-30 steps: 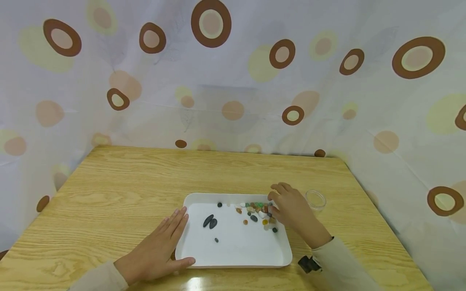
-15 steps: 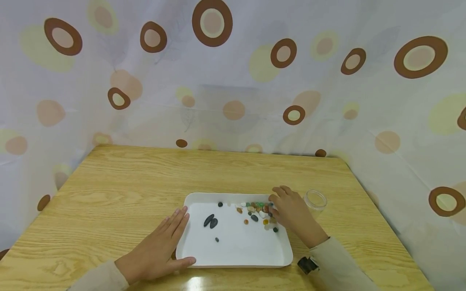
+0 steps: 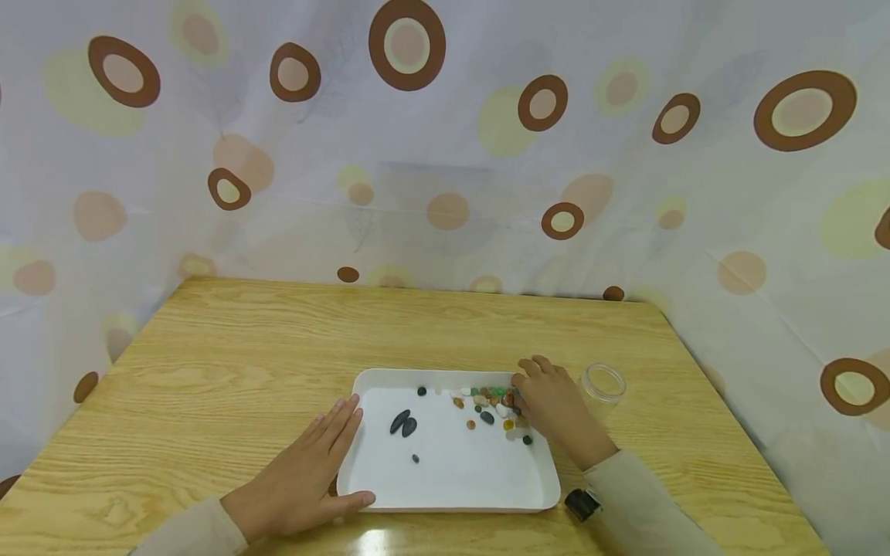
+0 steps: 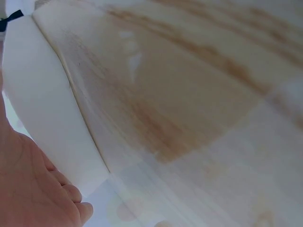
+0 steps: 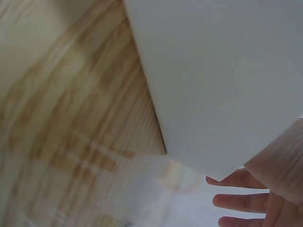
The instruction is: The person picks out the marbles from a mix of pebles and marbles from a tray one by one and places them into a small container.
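A white tray [image 3: 445, 479] lies on the table with small pebbles in it. My left hand [image 3: 306, 471] rests along the tray's left rim, fingers straight and thumb at the front left corner; in the left wrist view this hand [image 4: 38, 184] lies against the outer wall. My right hand [image 3: 556, 405] reaches over the back right corner to a cluster of mixed pebbles [image 3: 481, 400]. In the right wrist view several fingers of the right hand [image 5: 265, 198] stretch out past the tray wall. Its thumb and index tips are partly hidden, so any pebble between them cannot be seen.
Two dark oval pebbles [image 3: 409, 426] lie at the tray's left, with a small grey pebble [image 3: 416, 459] in front and a black one [image 3: 422, 391] behind. A clear round jar [image 3: 603, 384] stands right of the tray. A patterned sheet [image 3: 445, 154] hangs behind the wooden table [image 3: 278, 324].
My right hand and forearm have shifted slightly left and down, closer in over the corner cluster. The left hand stays put, and the pebbles look the same.
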